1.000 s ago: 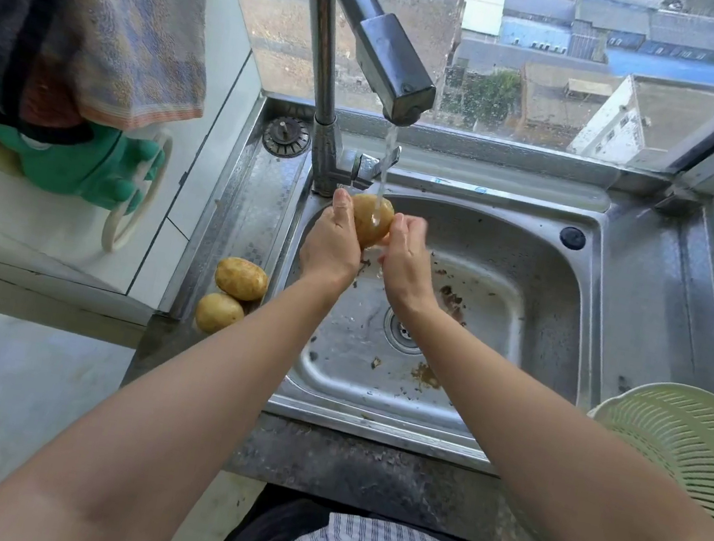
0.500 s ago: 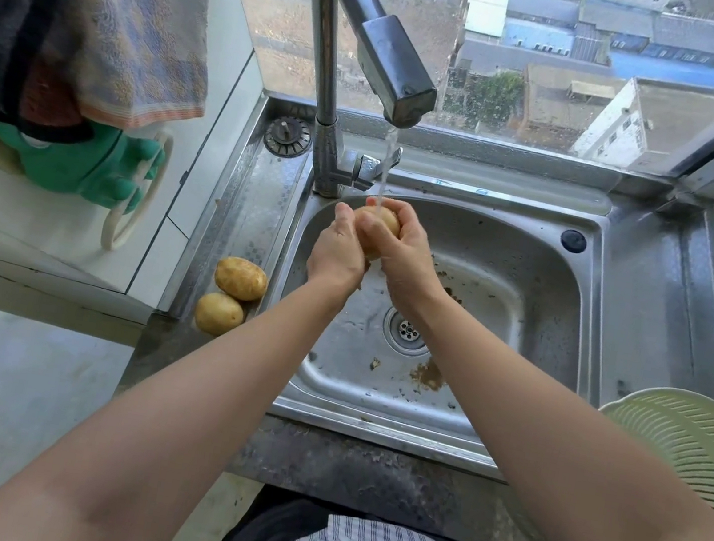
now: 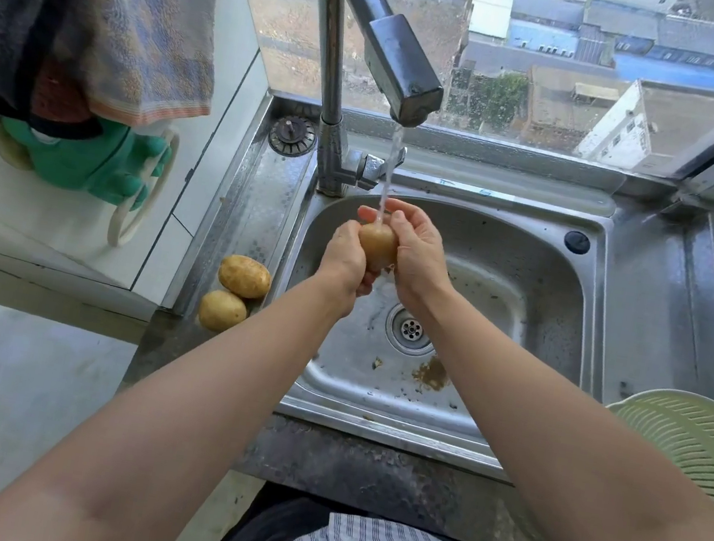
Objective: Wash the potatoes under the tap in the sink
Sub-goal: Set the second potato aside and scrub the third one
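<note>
Currently I have a smooth, wet, tan oval potato (image 3: 378, 243) pinned between both grips, above the back left part of the dull stainless-steel sink basin (image 3: 532, 274). My left grip (image 3: 345, 255) wraps it from the near side, fingers curled underneath. My right grip (image 3: 419, 252) is clamped on its far side, fingertips arched over the top. A thin stream of water (image 3: 391, 168) falls from the square, dark head of the tall chrome tap (image 3: 332, 46) and lands on the potato's upper end, leaving its skin glossy. Brown grit (image 3: 432, 373) lies on the basin floor just beside the round perforated drain (image 3: 410, 329). Two dry, matte, yellow-brown potatoes (image 3: 245, 276) sit touching each other on the embossed steel ledge (image 3: 265, 190) left of the basin, near its front corner. A pale green slotted plastic colander (image 3: 691, 454) sits at the right, beyond the sink's rim and well apart from my grips. Open basin room lies to the right of the held potato and below it.
</note>
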